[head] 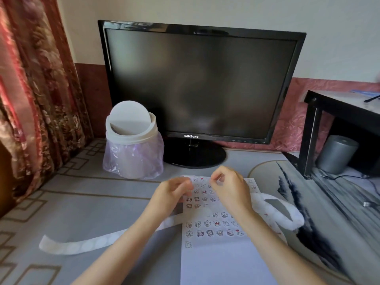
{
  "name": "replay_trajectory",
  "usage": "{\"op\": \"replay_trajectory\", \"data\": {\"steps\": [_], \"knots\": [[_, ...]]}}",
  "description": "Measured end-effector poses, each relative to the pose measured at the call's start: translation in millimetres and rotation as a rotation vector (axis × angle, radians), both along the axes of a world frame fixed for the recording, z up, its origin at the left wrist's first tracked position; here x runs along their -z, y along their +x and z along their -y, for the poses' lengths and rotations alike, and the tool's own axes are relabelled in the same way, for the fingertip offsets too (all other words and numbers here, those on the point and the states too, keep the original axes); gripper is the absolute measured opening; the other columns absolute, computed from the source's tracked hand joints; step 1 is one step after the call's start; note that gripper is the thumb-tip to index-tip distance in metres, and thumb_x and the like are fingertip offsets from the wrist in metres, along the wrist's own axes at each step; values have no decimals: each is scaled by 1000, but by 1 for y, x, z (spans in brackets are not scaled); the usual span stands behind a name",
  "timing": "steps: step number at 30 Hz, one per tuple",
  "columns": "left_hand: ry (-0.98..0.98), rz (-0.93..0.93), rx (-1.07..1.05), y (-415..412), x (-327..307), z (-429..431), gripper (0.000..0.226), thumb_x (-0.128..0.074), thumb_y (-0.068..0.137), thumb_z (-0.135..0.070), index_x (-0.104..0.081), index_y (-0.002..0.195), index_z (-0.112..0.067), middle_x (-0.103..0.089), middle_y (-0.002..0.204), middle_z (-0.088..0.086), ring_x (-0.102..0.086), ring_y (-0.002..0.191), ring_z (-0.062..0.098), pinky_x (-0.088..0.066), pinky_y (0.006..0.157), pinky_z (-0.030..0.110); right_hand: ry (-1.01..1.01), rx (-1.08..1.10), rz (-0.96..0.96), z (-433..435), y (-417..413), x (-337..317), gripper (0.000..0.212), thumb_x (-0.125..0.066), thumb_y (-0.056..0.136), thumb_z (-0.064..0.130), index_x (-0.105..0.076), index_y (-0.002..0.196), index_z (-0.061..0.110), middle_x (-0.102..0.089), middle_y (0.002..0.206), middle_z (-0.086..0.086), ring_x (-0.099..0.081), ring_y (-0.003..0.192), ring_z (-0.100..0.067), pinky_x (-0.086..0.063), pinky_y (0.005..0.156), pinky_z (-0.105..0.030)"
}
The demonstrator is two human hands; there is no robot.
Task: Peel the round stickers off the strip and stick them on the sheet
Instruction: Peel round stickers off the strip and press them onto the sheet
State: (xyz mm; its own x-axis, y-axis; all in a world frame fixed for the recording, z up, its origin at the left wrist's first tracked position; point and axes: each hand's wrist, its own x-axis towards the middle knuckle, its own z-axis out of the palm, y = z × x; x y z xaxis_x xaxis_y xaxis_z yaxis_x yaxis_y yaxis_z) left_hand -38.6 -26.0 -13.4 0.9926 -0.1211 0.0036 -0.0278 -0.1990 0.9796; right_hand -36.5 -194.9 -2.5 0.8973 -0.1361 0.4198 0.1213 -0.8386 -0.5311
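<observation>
Stickers (207, 223) already filled several rows on the white sheet (222, 262), which lay on the worktop (82, 202) at lower centre of the frame, its near part blank. The strip (82, 244) ran from a loose end at lower left, passed under your left forearm, rose toward your hands and came down again in a white loop at centre right.

Your left hand (172, 192) was curled over the sheet's upper left edge, fingers pinched together, apparently on the strip, though the exact contact was blurred. Your right hand (228, 186) was raised just beside it with thumb and forefinger pressed together at the tips; I could not tell whether a sticker was held between them or only the strip's edge.

From there, the chief risk I saw was the sticker folding onto itself or clinging to your fingertip, since a small round of film gives little to grip. The strip, draped across the sheet, could also drag over the rows already placed and lift one. The unweighted sheet might slide as you pressed down. The bin (132, 140) in front of the monitor (197, 83) stood well clear of all this.
</observation>
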Motion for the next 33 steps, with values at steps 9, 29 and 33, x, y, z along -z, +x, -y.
{"op": "replay_trajectory", "data": {"steps": [9,29,33], "knots": [[-451,-77,-62,1,-21,-3,19,-54,94,-11,-65,107,-3,-73,99,11,-71,78,14,-56,64,21,-16,-255,-61,-26,-27,8,21,-72,76,41,-60,83,25,-57,92,13,-58,85,-6,-42,67,-26],[-102,99,290,-9,-24,-13,9,-64,87,-11,-63,95,-10,-75,88,6,-71,85,17,-53,70,20,805,-337,-170,-22,-19,-28,14,-68,84,22,-72,94,13,-74,87,2,-66,78,2,-47,67,-5],[-105,85,210,-7,-19,-11,8,-65,86,-9,-64,93,-8,-75,85,6,-71,80,16,-56,71,26,739,-345,-166,-20,-17,-27,14,-67,84,24,-72,96,16,-73,91,5,-66,86,0,-48,73,-8]]}}
